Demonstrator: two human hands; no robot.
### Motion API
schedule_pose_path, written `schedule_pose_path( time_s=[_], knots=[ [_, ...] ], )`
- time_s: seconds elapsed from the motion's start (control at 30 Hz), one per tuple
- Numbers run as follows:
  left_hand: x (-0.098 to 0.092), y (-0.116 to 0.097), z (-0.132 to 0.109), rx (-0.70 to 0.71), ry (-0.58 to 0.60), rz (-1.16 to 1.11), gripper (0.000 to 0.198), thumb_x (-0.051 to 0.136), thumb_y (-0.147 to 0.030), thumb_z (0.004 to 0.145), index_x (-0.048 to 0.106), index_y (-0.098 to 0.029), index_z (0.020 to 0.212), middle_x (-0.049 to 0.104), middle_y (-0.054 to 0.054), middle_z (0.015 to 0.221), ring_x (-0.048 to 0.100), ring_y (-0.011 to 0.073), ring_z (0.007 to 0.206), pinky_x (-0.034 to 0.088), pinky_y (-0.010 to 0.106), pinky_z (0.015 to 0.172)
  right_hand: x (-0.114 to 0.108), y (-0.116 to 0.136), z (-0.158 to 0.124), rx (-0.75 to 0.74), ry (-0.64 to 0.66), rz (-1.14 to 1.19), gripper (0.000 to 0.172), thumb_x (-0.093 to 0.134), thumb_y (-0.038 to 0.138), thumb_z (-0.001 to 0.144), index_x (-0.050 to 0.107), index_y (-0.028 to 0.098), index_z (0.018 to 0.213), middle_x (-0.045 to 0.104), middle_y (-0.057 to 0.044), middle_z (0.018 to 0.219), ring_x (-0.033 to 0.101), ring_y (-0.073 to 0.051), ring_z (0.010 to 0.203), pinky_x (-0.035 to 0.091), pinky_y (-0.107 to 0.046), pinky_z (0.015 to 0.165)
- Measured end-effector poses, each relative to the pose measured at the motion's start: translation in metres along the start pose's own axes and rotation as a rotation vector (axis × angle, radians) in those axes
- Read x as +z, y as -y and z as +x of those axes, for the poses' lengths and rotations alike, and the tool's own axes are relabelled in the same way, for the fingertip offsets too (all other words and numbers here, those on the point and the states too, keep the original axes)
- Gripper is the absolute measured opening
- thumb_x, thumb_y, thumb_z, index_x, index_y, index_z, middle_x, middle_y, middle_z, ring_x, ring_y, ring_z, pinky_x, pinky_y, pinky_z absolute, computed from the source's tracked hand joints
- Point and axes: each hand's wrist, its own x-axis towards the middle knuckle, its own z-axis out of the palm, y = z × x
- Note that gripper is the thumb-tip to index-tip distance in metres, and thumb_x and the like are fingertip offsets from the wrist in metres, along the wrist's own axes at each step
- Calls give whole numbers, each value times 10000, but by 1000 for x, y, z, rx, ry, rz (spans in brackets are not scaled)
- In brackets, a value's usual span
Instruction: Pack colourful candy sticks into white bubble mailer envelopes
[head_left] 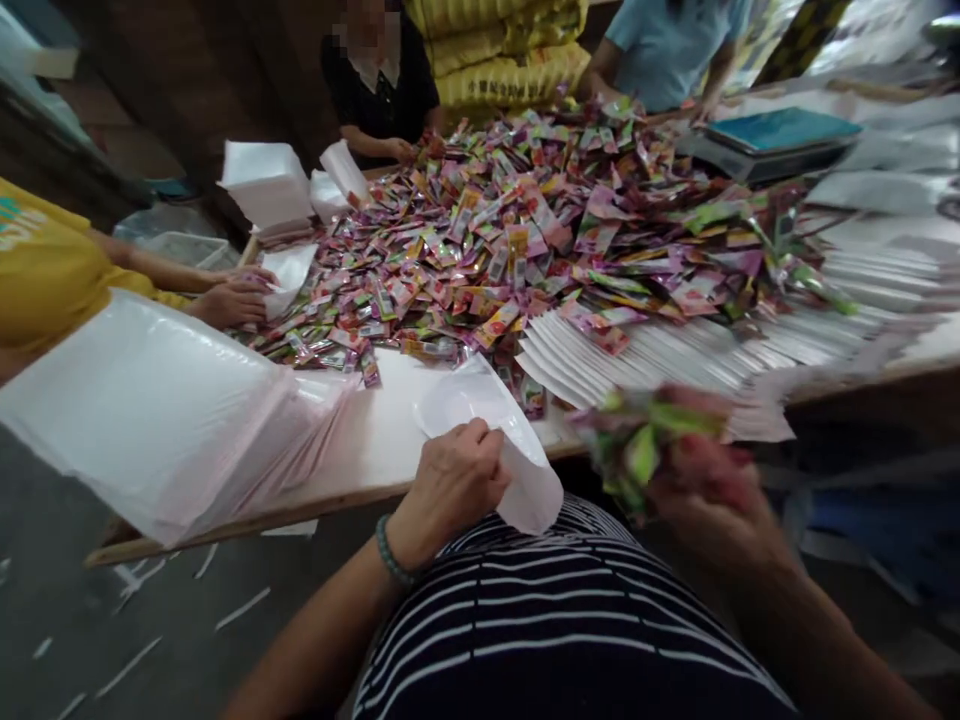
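My left hand (454, 490) is closed on the rim of a white plastic bag (495, 440), holding it open at the table's near edge. My right hand (705, 490), blurred by motion, grips a bunch of small colourful sachets (637, 440) just right of the bag's mouth. A big heap of the same sachets (540, 230) covers the middle of the table.
A thick stack of white bags (150, 410) lies at my left, and fanned white bags (720, 350) lie at the right. A person in yellow works at the left (232, 300); two others stand at the far side. A scale (772, 140) sits far right.
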Motion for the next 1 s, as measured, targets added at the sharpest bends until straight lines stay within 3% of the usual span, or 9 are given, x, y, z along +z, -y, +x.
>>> schedule_pose_path(
  time_s=[0.13,0.17,0.2,0.3,0.37,0.47,0.67,0.87,1.0],
  knots=[
    [8,-11,-1,-103,-36,-79,315,469,-117,825,592,-168,1111,586,91,1049,619,163,780,540,261,636,8,2,-8,-185,462,-87,438,650,331,758,662,239,1187,725,-48,983,670,-237,947,546,-373,834],
    [6,-11,-1,-112,-39,-98,395,451,-70,808,576,-182,1165,581,88,1099,628,153,786,550,255,651,12,2,-5,-263,510,-169,437,609,275,792,639,236,1226,717,-48,1038,658,-228,977,530,-368,864],
    [4,-10,0,-118,-47,-114,458,439,-37,787,568,-193,1198,577,87,1145,640,151,805,560,258,677,16,3,-2,-337,491,-274,450,567,223,819,610,232,1266,703,-56,1095,645,-225,1000,517,-368,881],
    [-2,-7,8,-80,-89,-150,518,442,-17,759,568,-178,1234,528,129,1317,656,218,996,578,333,821,27,7,7,-493,225,-646,489,512,151,859,534,193,1346,632,-126,1242,613,-257,1021,496,-397,878],
    [-5,-7,17,-4,-128,-181,557,461,-30,761,518,-147,1302,441,163,1444,571,280,1203,536,397,957,33,16,13,-559,116,-888,453,470,143,896,521,163,1346,559,-186,1328,603,-272,999,486,-409,852],
    [-10,-4,30,97,-134,-218,666,472,-31,745,415,-131,1400,358,154,1528,407,277,1373,419,416,1102,38,41,22,-590,72,-1120,398,389,118,931,540,142,1299,538,-218,1326,590,-262,978,465,-387,831],
    [-27,7,37,111,-58,-199,728,483,-16,695,414,-127,1411,385,137,1519,393,254,1384,355,405,1148,39,84,35,-598,175,-1102,333,382,109,926,599,123,1178,664,-159,1019,590,-243,920,434,-335,767],
    [-21,8,33,85,-73,-253,758,488,-7,673,402,-106,1419,379,141,1522,376,249,1394,345,403,1157,60,85,47,-660,273,-1256,322,403,6,853,676,41,1019,688,-204,954,614,-256,854,443,-377,748],
    [-18,8,31,78,-119,-313,732,498,-31,706,390,-95,1427,398,148,1509,377,244,1394,332,412,1166,70,81,50,-819,403,-1196,338,418,-2,845,702,68,1016,699,-184,1003,626,-255,901,467,-370,785]
  ],
)
